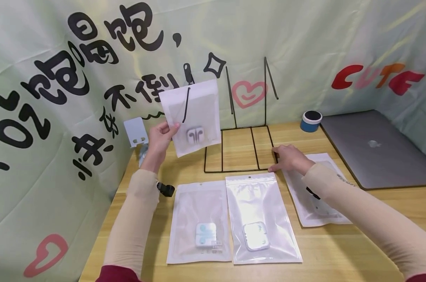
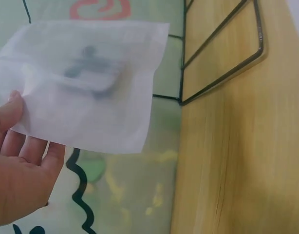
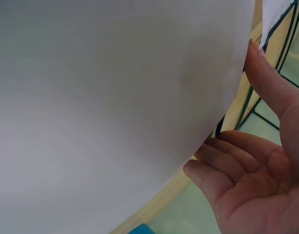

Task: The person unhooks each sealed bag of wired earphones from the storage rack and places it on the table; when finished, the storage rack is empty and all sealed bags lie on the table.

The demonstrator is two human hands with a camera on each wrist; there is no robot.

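A white zip pouch [image 1: 199, 105] with earphones showing through it is pinched at its left edge by my left hand [image 1: 159, 137], thumb in front. One prong of a black wire rack [image 1: 242, 171] passes through the pouch's top and points forward. In the left wrist view the pouch [image 2: 91, 97] spreads out beyond the thumb and fingers. My right hand [image 1: 291, 158] holds the right front corner of the rack's base between thumb and fingers. Over much of the right wrist view a white pouch [image 3: 115, 97] partly hides the bar beside my right hand [image 3: 252, 165].
Two pouches, a left one [image 1: 188, 203] and a shiny one [image 1: 253, 196], lie in front of the rack. Another pouch [image 1: 299, 199] lies under the right forearm. A laptop [image 1: 378, 145], a blue jar [image 1: 310, 121] and a pale blue stand [image 1: 135, 131] flank the rack.
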